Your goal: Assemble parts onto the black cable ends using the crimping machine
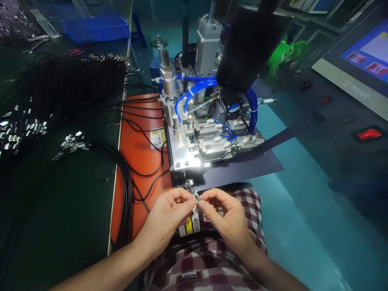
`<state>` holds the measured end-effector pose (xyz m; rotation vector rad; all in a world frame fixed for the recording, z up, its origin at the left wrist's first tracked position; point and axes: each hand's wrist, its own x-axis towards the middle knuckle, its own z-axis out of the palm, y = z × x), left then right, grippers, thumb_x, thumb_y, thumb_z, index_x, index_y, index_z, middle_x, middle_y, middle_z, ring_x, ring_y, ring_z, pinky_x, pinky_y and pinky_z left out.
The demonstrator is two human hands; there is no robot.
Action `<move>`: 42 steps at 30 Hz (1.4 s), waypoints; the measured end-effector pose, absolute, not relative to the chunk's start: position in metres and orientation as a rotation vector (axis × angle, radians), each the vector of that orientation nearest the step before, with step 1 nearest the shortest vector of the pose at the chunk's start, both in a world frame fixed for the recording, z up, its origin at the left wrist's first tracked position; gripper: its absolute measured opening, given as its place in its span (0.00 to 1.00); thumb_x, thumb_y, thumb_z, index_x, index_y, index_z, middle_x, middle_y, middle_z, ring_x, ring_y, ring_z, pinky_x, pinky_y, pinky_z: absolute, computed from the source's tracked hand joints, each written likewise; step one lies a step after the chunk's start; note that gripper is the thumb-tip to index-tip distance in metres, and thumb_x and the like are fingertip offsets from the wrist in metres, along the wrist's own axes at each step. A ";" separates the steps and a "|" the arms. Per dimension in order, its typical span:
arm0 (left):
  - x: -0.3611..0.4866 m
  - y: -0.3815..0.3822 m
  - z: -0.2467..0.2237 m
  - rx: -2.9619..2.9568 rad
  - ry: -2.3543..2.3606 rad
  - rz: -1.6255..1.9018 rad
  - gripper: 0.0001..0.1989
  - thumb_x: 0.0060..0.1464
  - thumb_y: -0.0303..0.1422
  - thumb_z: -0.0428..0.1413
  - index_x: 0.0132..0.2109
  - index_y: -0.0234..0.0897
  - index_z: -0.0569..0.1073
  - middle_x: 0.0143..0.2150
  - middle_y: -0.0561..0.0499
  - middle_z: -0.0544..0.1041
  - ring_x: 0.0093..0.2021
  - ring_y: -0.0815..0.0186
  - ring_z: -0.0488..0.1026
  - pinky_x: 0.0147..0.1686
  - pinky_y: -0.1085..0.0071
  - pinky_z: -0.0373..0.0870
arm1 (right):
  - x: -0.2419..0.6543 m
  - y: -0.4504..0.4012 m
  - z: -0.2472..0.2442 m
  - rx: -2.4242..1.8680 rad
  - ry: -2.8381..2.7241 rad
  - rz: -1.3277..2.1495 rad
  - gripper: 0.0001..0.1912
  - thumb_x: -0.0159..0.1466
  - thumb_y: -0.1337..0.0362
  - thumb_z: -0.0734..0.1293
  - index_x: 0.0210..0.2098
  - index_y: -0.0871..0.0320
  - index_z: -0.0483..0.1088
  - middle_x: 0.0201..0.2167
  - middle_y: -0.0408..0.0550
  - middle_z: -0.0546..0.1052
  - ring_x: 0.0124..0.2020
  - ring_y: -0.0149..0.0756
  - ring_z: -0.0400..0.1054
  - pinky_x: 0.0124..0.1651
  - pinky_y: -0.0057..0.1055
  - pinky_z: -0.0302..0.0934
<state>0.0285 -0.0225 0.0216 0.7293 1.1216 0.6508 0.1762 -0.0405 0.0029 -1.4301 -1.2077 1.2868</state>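
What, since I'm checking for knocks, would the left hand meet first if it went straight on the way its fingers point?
The left hand points toward the right hand, likely the first thing met past the thin coloured wires at their fingertips; depth is unclear.

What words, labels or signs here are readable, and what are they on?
"运行方向": white-and-yellow label.
Yellow warning triangle on a sticker: its writing is too small.
Tag on plaid garment: too blurred.
Screen, green spool: too blurred.
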 end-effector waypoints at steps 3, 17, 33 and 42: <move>0.027 -0.024 0.020 0.742 1.128 0.639 0.09 0.53 0.34 0.57 0.30 0.33 0.67 0.19 0.61 0.55 0.19 0.77 0.48 0.18 0.77 0.43 | 0.174 -0.041 0.002 -1.435 -1.244 1.216 0.03 0.57 0.66 0.67 0.29 0.59 0.72 0.25 0.45 0.74 0.25 0.31 0.65 0.29 0.27 0.61; 0.026 -0.024 0.019 0.804 1.115 0.599 0.09 0.53 0.35 0.56 0.33 0.32 0.67 0.22 0.59 0.60 0.20 0.78 0.51 0.19 0.78 0.46 | 0.175 -0.041 0.001 -1.439 -1.404 1.186 0.07 0.62 0.67 0.62 0.27 0.58 0.66 0.24 0.43 0.70 0.26 0.30 0.63 0.30 0.27 0.58; -0.004 -0.003 0.005 2.132 1.311 0.675 0.09 0.59 0.25 0.48 0.40 0.32 0.74 0.32 0.50 0.70 0.33 0.68 0.69 0.34 0.73 0.66 | 0.177 -0.003 -0.028 -1.350 -1.159 1.463 0.10 0.61 0.61 0.64 0.27 0.58 0.63 0.20 0.38 0.64 0.18 0.27 0.59 0.22 0.25 0.53; -0.014 -0.001 -0.002 2.578 1.159 0.475 0.20 0.61 0.23 0.39 0.55 0.33 0.69 0.29 0.50 0.66 0.27 0.67 0.64 0.24 0.74 0.62 | 0.177 0.004 -0.034 -1.369 -1.150 1.549 0.11 0.60 0.60 0.65 0.26 0.59 0.63 0.20 0.39 0.66 0.17 0.26 0.57 0.21 0.25 0.51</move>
